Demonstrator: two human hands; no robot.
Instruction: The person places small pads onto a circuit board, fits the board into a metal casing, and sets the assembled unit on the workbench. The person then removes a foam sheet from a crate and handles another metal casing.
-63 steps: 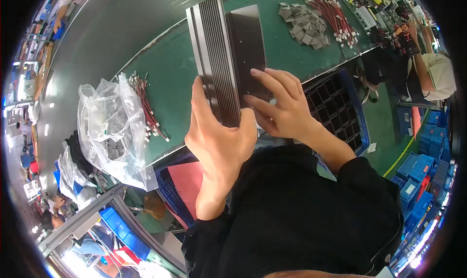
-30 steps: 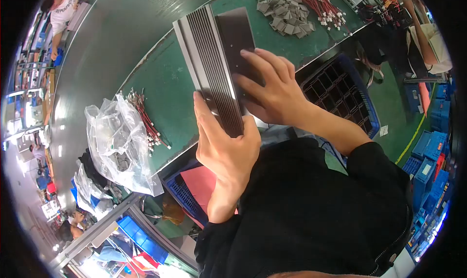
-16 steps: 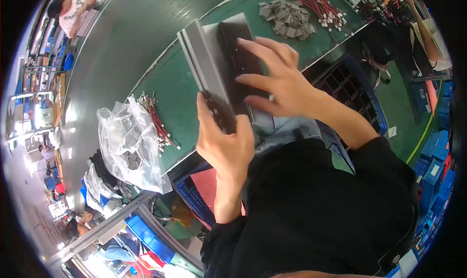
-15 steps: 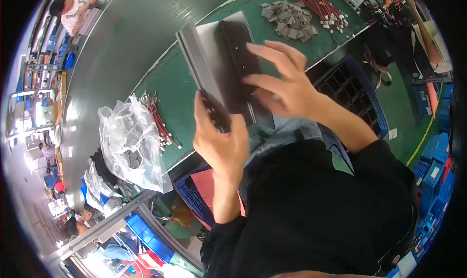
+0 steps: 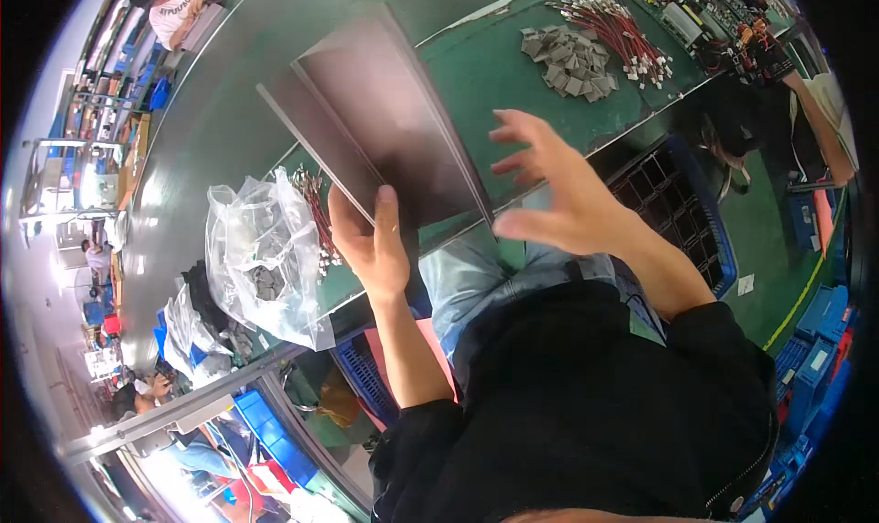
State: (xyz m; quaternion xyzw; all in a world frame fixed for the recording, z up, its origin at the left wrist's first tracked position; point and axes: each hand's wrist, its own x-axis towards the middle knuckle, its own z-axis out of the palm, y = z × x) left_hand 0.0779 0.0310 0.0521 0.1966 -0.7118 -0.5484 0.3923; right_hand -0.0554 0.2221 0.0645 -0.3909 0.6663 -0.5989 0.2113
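Observation:
A dark metal housing (image 5: 394, 111), blurred by motion, is tilted above the green bench mat, with its smooth channel-shaped side facing the camera. My left hand (image 5: 373, 248) grips its lower left end, thumb on the inner face and fingers behind the edge. To the right of the housing, my right hand (image 5: 563, 193) has its fingers spread and holds nothing; its thumb is near the housing's lower right corner. The finned side is turned out of sight.
Grey pads (image 5: 569, 62) lie in a pile beside red cables (image 5: 627, 38) at the back right. Left are a clear plastic bag (image 5: 261, 257) and more cables. A blue crate (image 5: 723, 239) is at the right below the bench edge. Co-workers (image 5: 183, 5) sit farther off.
The housing has turned, hiding its fins and showing its smooth inner side. My left hand has moved left with it, and my right hand has come away from its face.

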